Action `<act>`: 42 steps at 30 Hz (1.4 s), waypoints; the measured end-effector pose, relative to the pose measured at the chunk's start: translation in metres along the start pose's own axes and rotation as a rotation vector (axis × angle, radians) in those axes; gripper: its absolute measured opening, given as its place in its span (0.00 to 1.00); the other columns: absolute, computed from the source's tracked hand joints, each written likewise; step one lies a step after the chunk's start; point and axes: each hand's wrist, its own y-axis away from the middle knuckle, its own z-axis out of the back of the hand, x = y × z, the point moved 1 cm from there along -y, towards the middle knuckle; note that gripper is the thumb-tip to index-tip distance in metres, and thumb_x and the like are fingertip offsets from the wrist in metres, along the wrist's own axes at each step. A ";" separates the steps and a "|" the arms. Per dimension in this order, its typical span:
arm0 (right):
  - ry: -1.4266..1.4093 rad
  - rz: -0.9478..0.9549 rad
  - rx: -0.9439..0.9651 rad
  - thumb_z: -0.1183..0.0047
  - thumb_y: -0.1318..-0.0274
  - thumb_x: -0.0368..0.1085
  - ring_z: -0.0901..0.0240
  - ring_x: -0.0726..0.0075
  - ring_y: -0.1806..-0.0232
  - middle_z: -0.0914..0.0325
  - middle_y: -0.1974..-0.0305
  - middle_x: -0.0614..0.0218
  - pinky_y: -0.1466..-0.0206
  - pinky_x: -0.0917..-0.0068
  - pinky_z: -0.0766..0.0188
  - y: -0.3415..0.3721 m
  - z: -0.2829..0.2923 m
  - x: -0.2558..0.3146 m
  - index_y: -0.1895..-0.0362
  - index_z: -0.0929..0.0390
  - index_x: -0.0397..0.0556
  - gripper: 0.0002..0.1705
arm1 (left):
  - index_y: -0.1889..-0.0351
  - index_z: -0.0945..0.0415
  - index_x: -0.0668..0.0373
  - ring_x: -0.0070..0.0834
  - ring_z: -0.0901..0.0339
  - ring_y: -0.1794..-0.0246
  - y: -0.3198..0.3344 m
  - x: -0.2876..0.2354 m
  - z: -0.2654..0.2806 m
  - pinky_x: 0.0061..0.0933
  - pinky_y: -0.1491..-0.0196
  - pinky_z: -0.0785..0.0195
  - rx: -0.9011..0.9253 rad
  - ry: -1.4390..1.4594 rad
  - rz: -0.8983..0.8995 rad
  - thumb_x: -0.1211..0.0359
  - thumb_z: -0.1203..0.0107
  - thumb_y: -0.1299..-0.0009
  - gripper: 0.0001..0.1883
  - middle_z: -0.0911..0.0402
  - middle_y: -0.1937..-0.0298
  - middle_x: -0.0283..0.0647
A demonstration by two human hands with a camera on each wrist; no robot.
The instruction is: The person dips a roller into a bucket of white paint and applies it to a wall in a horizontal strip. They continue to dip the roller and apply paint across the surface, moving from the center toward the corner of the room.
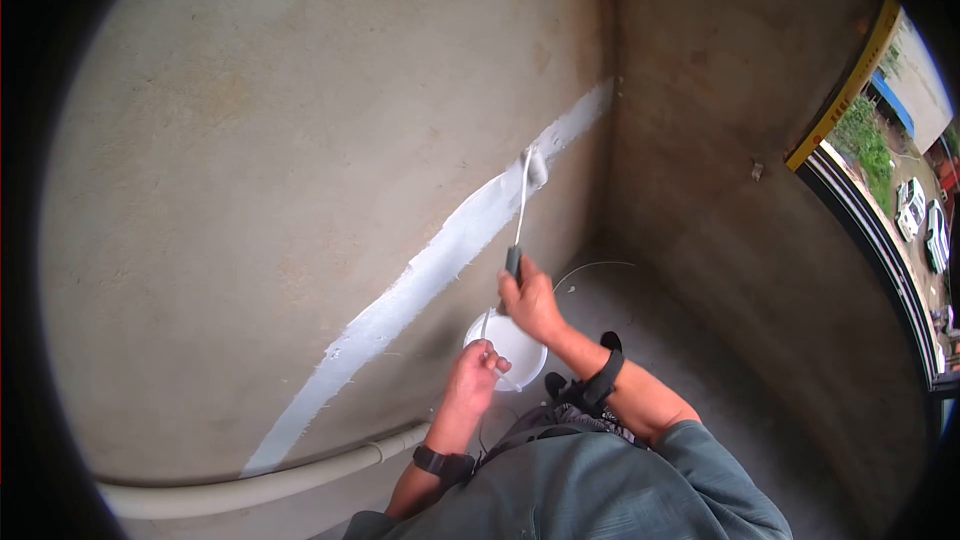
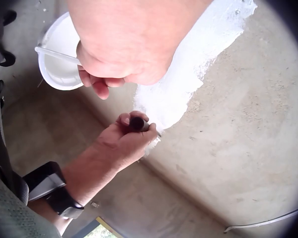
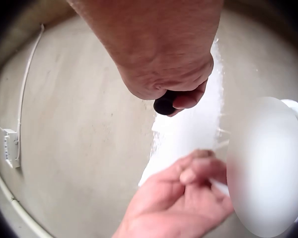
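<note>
My right hand grips the dark handle of a paint roller, whose white sleeve lies against the wall over a fresh white band. In the left wrist view, the dark butt of the roller handle pokes out of the right fist. Lower down, my left hand holds a white bucket by its thin pale bail, fingers curled round it. White paint shows inside the bucket. Part of the bucket is blurred in the right wrist view.
The bare grey-brown wall meets a second wall at a corner on the right. A pale pipe runs along the wall's foot. A window opens at far right. A white box hangs on the wall.
</note>
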 end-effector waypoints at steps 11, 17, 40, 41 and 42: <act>0.005 -0.074 -0.075 0.49 0.30 0.38 0.19 0.70 0.79 0.25 0.78 0.65 0.79 0.70 0.26 -0.044 0.037 0.009 0.62 0.30 0.37 0.14 | 0.65 0.26 0.56 0.34 0.28 0.69 -0.007 -0.002 -0.008 0.44 0.51 0.31 0.010 -0.041 0.018 0.66 0.46 0.25 0.07 0.30 0.75 0.34; 0.004 -0.069 0.001 0.49 0.30 0.38 0.17 0.62 0.79 0.22 0.78 0.58 0.76 0.65 0.22 -0.003 0.013 0.007 0.60 0.31 0.35 0.15 | 0.66 0.26 0.55 0.33 0.28 0.69 -0.014 -0.001 -0.013 0.43 0.51 0.31 -0.002 -0.025 0.027 0.66 0.44 0.26 0.07 0.30 0.75 0.34; -0.272 -0.139 -0.031 0.53 0.26 0.39 0.23 0.71 0.81 0.26 0.75 0.66 0.79 0.72 0.28 -0.044 0.038 -0.004 0.53 0.31 0.37 0.14 | 0.66 0.26 0.56 0.34 0.28 0.69 -0.029 0.002 -0.028 0.43 0.51 0.31 -0.004 -0.057 0.052 0.65 0.45 0.26 0.07 0.30 0.76 0.33; -0.253 -0.125 -0.050 0.53 0.26 0.39 0.23 0.72 0.81 0.26 0.75 0.67 0.81 0.72 0.30 -0.054 0.044 -0.005 0.56 0.32 0.39 0.14 | 0.66 0.26 0.55 0.34 0.28 0.69 -0.029 0.002 -0.029 0.43 0.51 0.31 -0.005 -0.054 0.047 0.65 0.45 0.25 0.07 0.30 0.76 0.33; -0.243 -0.131 -0.057 0.53 0.26 0.40 0.22 0.72 0.80 0.26 0.74 0.67 0.83 0.73 0.31 -0.064 0.050 -0.006 0.57 0.32 0.40 0.13 | 0.66 0.26 0.55 0.34 0.28 0.69 -0.029 0.002 -0.030 0.43 0.51 0.31 -0.008 -0.050 0.042 0.65 0.45 0.25 0.08 0.30 0.76 0.33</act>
